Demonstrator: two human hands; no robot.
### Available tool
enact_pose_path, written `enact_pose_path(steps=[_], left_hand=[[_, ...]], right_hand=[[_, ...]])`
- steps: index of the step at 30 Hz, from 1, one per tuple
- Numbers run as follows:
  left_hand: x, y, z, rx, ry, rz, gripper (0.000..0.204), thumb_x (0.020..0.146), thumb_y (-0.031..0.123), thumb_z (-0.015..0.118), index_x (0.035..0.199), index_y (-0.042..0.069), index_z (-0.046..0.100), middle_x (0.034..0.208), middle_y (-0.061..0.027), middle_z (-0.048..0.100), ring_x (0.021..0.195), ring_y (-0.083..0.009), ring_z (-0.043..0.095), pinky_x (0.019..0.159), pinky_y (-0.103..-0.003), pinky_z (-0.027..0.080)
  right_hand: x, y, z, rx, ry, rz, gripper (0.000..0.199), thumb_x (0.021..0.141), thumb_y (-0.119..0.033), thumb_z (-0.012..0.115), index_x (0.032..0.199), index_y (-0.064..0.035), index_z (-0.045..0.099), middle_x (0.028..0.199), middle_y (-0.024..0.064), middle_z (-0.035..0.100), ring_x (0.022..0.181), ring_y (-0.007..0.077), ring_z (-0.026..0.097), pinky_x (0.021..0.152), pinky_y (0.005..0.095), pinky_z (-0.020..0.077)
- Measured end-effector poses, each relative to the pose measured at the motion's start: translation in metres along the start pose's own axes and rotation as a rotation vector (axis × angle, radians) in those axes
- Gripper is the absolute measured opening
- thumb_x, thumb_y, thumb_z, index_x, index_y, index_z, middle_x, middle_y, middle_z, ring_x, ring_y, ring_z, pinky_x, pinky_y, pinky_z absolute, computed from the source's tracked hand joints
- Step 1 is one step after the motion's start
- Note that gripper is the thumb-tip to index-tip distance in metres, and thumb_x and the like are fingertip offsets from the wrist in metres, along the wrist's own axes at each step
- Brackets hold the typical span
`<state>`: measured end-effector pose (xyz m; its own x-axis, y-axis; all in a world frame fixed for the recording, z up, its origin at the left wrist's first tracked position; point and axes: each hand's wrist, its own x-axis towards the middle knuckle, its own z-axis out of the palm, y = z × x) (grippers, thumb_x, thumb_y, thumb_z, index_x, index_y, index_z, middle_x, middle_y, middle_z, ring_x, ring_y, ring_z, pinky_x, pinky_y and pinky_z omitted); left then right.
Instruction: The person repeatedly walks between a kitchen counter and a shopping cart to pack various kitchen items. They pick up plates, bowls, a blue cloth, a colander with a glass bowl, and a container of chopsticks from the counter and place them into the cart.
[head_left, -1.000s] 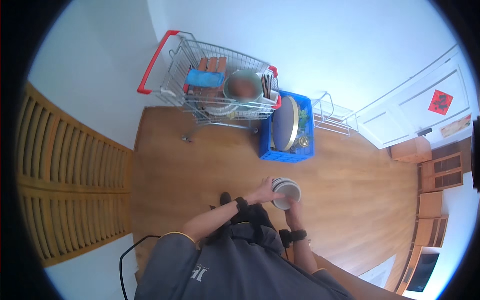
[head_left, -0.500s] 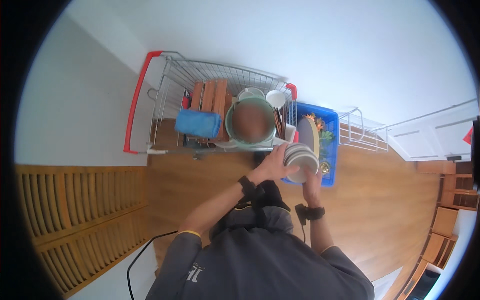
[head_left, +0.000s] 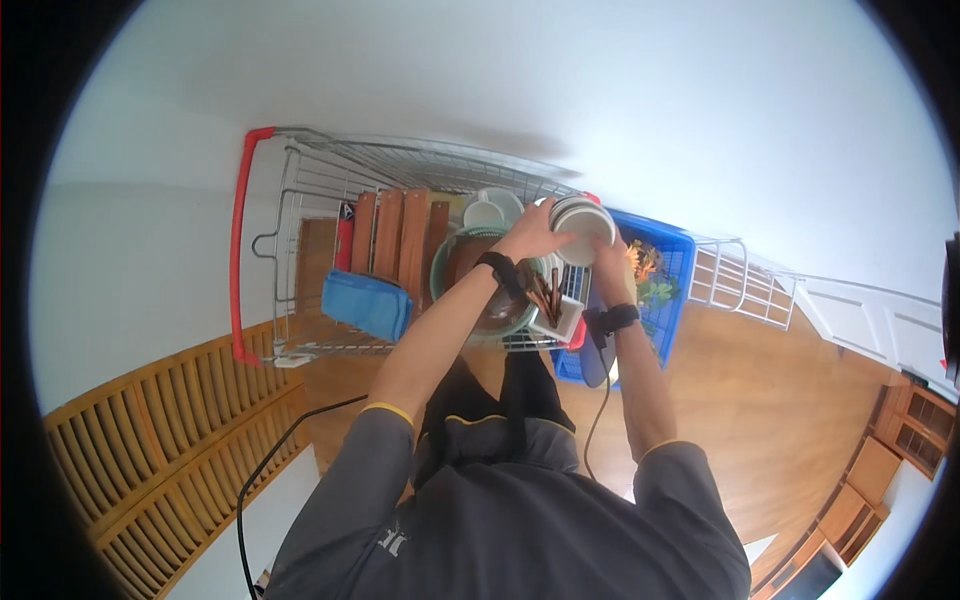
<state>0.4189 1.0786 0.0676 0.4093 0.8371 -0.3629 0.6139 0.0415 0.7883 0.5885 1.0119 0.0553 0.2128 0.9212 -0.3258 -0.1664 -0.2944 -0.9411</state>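
White bowls [head_left: 583, 228], nested in a small stack, are gripped between both hands above the right end of a wire shopping trolley [head_left: 330, 190]. A person seen from above, in a grey top, reaches forward with both forearms. Their left hand [head_left: 532, 232] is closed on the left side of the stack, a dark band at the wrist. Their right hand [head_left: 607, 268] is closed on the stack's lower right side, also with a dark band at the wrist. The trolley has a red handle [head_left: 236, 250] along its left edge and stands against a pale wall. Inside the trolley, wooden boards [head_left: 398, 238] lie side by side near the middle, a folded blue cloth [head_left: 366, 305] rests at the near left corner, and a large green-rimmed basin [head_left: 480, 305] sits toward the right end, just beneath the left forearm. A white holder with brown sticks [head_left: 552, 308] stands at the near right corner. Just beside the trolley's right end sits a blue plastic crate [head_left: 672, 262] with green and orange items inside, resting on a wooden floor [head_left: 790, 420].
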Motion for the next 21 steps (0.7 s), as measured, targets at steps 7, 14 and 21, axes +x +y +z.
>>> enact_pose_path(steps=[7,14,21], left_hand=[[0.03,-0.045,0.01,-0.113,-0.07,-0.079,0.078,0.069,0.034,0.075,0.127,-0.006,0.041,0.121,-0.0269,0.054,0.115,-0.0366,0.052,0.096,-0.039,0.043],[0.055,-0.087,0.03,-0.098,-0.084,-0.172,0.077,0.072,0.031,0.072,0.13,-0.007,0.038,0.124,-0.0277,0.052,0.116,-0.0368,0.051,0.097,-0.039,0.041],[0.071,-0.115,0.043,-0.164,-0.108,-0.238,0.063,0.076,0.02,0.071,0.127,-0.003,0.042,0.118,-0.0208,0.056,0.108,-0.0288,0.056,0.091,-0.035,0.044]], right_hand=[[0.037,0.068,0.011,-0.003,0.041,0.112,0.045,0.081,0.0,0.048,0.126,0.0003,0.049,0.114,0.0124,0.059,0.106,0.0209,0.054,0.093,0.0322,0.0401],[0.065,0.12,0.013,-0.113,0.058,0.135,0.045,0.08,-0.004,0.048,0.125,-0.0004,0.049,0.114,0.0156,0.059,0.106,0.0262,0.056,0.092,0.034,0.0416],[0.079,0.139,0.017,-0.179,0.036,0.15,0.041,0.08,-0.002,0.048,0.121,-0.0017,0.052,0.106,0.011,0.061,0.097,0.0203,0.057,0.084,0.0316,0.0447]])
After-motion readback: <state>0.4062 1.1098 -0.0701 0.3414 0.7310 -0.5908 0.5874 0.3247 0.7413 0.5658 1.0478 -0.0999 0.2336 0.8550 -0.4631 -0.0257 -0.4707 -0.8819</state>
